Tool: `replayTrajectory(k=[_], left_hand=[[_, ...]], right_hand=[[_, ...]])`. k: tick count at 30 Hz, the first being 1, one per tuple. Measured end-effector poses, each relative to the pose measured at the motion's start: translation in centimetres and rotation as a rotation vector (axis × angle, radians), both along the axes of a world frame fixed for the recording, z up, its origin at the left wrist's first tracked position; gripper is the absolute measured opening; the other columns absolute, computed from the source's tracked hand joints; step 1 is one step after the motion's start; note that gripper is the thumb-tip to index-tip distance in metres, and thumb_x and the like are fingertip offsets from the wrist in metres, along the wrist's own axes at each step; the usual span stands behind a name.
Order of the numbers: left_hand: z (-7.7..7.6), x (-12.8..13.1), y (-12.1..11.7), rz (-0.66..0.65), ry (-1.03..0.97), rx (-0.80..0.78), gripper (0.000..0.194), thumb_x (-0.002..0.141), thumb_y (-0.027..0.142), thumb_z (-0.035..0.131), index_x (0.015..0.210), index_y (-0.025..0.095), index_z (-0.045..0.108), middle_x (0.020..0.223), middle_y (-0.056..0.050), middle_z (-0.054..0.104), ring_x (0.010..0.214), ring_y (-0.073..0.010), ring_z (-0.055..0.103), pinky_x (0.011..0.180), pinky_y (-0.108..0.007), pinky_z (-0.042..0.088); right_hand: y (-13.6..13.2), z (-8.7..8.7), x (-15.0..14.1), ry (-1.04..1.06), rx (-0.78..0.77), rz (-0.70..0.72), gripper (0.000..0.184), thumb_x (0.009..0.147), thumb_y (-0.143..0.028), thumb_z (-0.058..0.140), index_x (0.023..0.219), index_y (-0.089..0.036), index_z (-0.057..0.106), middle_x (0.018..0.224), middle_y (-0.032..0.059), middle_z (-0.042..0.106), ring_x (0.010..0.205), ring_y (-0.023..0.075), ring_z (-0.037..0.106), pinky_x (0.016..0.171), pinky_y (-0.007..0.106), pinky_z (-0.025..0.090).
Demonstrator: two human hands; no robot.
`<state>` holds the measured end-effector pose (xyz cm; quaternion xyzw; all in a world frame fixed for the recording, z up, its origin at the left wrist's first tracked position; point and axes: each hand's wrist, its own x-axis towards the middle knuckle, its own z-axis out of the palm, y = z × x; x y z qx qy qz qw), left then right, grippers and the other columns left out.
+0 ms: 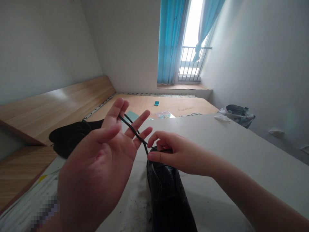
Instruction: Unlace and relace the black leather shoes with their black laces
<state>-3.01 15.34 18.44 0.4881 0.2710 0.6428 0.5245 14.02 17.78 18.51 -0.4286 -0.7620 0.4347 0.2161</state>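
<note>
A black shoe point(166, 182) rests on the white surface, its toe pointing away from me. Its dark near end runs out of the bottom of the view. My left hand point(98, 161) is palm up, left of the shoe. The black shoelace point(131, 129) runs around and between its index and middle fingers, while the other fingers are stretched apart. Right above the shoe, my right hand point(166, 148) is closed, thumb and fingers pinching the lace near the shoe. Part of the lace is hidden behind the fingers.
Another black item point(72, 133), apparently a shoe, lies behind my left hand. The white table point(212, 141) extends to the right, with a crumpled white piece point(222, 118) and a grey bag point(238, 112) near its edge. A wooden board point(60, 100) and blue curtains point(170, 42) are beyond.
</note>
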Motion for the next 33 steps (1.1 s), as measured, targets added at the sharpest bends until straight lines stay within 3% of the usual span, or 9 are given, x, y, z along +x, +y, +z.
replayTrajectory(k=[5,10,17,21,23,25,28,30,33], left_hand=[[0.0,-0.1,0.0,-0.025,-0.014,-0.029,0.039,0.094,0.034,0.032,0.127,0.037,0.052,0.153,0.011,0.032,0.137,-0.0266,0.04,0.106,-0.041,0.047],[0.1,-0.1,-0.2,-0.091,-0.104,-0.02,0.037,0.094,0.029,0.033,0.124,0.034,0.054,0.153,0.011,0.032,0.138,-0.0237,0.039,0.109,-0.038,0.045],[0.4,-0.2,0.2,-0.017,-0.055,-0.07,0.034,0.088,0.028,0.04,0.116,0.034,0.059,0.147,0.008,0.042,0.129,-0.0283,0.049,0.1,-0.042,0.05],[0.3,-1.3,1.3,0.216,0.361,-0.085,0.041,0.078,0.029,0.057,0.119,0.033,0.058,0.121,0.0,0.058,0.115,-0.0276,0.054,0.093,-0.04,0.048],[0.0,-2.4,1.9,0.331,0.649,-0.019,0.053,0.079,0.038,0.062,0.13,0.037,0.048,0.111,-0.001,0.059,0.106,-0.0271,0.056,0.089,-0.041,0.046],[-0.5,-3.4,2.3,0.375,1.048,0.049,0.06,0.083,0.053,0.055,0.137,0.033,0.039,0.104,-0.006,0.061,0.1,-0.0325,0.057,0.088,-0.05,0.043],[-1.1,-4.2,2.6,0.472,1.661,0.15,0.06,0.085,0.063,0.039,0.122,0.02,0.059,0.098,-0.016,0.062,0.099,-0.0438,0.054,0.084,-0.06,0.039],[-1.3,-4.1,2.5,0.418,1.81,0.238,0.054,0.088,0.055,0.033,0.105,0.019,0.069,0.1,-0.017,0.062,0.099,-0.0423,0.054,0.082,-0.057,0.04],[-1.3,-3.4,1.9,0.087,1.71,0.245,0.044,0.089,0.044,0.033,0.09,0.024,0.072,0.098,-0.011,0.067,0.097,-0.034,0.057,0.084,-0.048,0.041]], right_hand=[[1.0,-1.3,-0.2,0.096,-0.122,0.191,0.025,0.085,-0.043,0.063,0.088,-0.018,0.065,0.068,-0.0034,0.052,0.06,0.0095,0.041,0.055,0.025,0.034],[1.2,-1.8,-0.5,0.134,-0.158,0.21,0.027,0.078,-0.036,0.071,0.098,-0.018,0.067,0.073,-0.0023,0.058,0.06,0.0088,0.044,0.057,0.024,0.037],[1.4,-2.1,-0.7,0.23,-0.156,0.193,0.011,0.083,-0.027,0.063,0.08,-0.017,0.058,0.068,-0.0042,0.052,0.06,0.0081,0.041,0.053,0.022,0.034],[1.5,-2.3,-0.5,0.212,-0.118,0.158,0.008,0.084,-0.021,0.056,0.079,-0.019,0.05,0.079,0.0,0.064,0.069,0.0111,0.052,0.063,0.025,0.04],[1.4,-2.3,-0.6,0.141,-0.041,0.121,0.009,0.081,-0.018,0.055,0.077,-0.02,0.048,0.079,-0.0001,0.064,0.072,0.012,0.054,0.065,0.025,0.041],[1.2,-2.2,-0.7,0.043,0.061,0.093,0.009,0.077,-0.017,0.057,0.074,-0.02,0.049,0.072,-0.0024,0.059,0.067,0.011,0.051,0.06,0.023,0.039],[0.9,-1.9,-0.8,-0.067,0.148,0.099,0.005,0.075,-0.017,0.059,0.073,-0.019,0.054,0.066,-0.0045,0.055,0.059,0.0089,0.046,0.056,0.022,0.036],[0.7,-1.8,-0.8,-0.098,0.165,0.121,0.003,0.076,-0.016,0.058,0.075,-0.018,0.059,0.066,-0.0045,0.057,0.058,0.0082,0.047,0.057,0.022,0.037],[0.7,-1.7,-0.7,-0.123,0.199,0.134,0.009,0.079,-0.017,0.058,0.082,-0.018,0.067,0.069,-0.0033,0.062,0.061,0.009,0.051,0.059,0.022,0.037]])
